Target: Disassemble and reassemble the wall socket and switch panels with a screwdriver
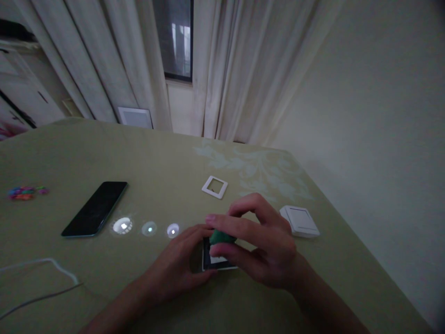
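Observation:
Between the thumb and fingers of my right hand [264,243] is a small green lump [221,237], whose exact kind I cannot make out. It is right above a dark square panel [207,262] with a pale edge and a white patch on it. My left hand [181,262] grips this panel at its left side, fingers at the far edge and thumb at the near edge. Much of the panel is hidden behind my right hand. Just beyond my hands lies a white square frame [219,194] with an open middle.
A white square switch-like block [301,221] sits to the right. On the left are a dark phone [95,208], shiny round discs [123,225], small colourful pieces [26,193] and a white cable [52,260]. Curtains [250,69] hang behind the green-covered table [139,157]; a wall [382,139] flanks its right.

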`<state>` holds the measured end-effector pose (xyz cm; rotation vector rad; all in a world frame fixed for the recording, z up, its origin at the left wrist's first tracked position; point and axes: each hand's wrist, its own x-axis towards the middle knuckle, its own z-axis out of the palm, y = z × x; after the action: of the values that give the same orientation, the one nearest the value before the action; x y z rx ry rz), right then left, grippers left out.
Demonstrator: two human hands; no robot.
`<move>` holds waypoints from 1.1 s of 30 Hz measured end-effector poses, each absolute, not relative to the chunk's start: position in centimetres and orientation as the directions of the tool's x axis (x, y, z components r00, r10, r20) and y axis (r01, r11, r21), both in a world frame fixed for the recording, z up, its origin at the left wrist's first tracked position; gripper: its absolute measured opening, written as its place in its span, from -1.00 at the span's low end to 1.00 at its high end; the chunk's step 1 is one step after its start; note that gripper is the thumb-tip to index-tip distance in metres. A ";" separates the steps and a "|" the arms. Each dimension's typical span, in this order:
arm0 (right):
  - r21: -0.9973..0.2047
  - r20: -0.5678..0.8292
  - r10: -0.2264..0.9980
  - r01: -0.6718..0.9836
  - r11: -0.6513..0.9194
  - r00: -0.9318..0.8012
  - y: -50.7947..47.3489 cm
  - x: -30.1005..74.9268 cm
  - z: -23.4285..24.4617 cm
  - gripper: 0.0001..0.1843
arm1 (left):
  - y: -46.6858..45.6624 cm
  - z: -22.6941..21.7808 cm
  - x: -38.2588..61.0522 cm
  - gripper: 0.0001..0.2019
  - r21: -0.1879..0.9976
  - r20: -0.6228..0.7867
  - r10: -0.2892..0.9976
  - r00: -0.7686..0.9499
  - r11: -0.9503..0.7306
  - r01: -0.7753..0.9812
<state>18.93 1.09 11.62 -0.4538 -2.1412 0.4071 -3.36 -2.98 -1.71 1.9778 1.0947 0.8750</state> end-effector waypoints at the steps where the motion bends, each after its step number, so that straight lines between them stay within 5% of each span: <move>1: -0.460 0.685 0.470 0.169 0.871 -0.556 1.0 18.9 11.7 -0.59 | -3.0 -1.7 -3.4 -0.31 0.821 0.220 0.882 0.416 -0.397 0.409; 33: -0.401 0.620 0.466 0.256 0.880 -0.631 1.0 19.3 12.2 -0.60 | -2.8 -2.1 -4.6 -0.41 0.827 0.188 0.895 0.404 -0.366 0.427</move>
<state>19.29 1.05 12.18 -0.5172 -2.2797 0.3540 -4.57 -2.75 -2.11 1.9588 1.1255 0.8481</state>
